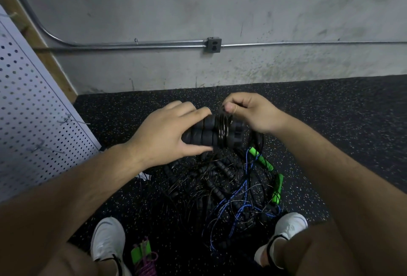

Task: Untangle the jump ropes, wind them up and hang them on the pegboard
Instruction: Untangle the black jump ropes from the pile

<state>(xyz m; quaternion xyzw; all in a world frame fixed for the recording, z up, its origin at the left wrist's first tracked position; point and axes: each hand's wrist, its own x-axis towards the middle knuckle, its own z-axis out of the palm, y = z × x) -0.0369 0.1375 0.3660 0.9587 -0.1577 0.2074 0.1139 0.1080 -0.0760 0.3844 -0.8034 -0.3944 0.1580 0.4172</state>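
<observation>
Handles (204, 135) held over the rope tangle (220, 187), pegboard (33, 121) to the left
The left hand (167, 130) grips 2 handles lying side by side; the right hand (253, 112), just right of it, pinches the cord (223, 130) wound round them. The tangle lies on the floor (330, 121) below, between the left shoe (108, 238) and right shoe (288, 231). A wound rope (143, 258) lies just right of the left shoe. On the wall (220, 11) behind run a conduit (132, 44) and an outlet box (213, 45)
</observation>
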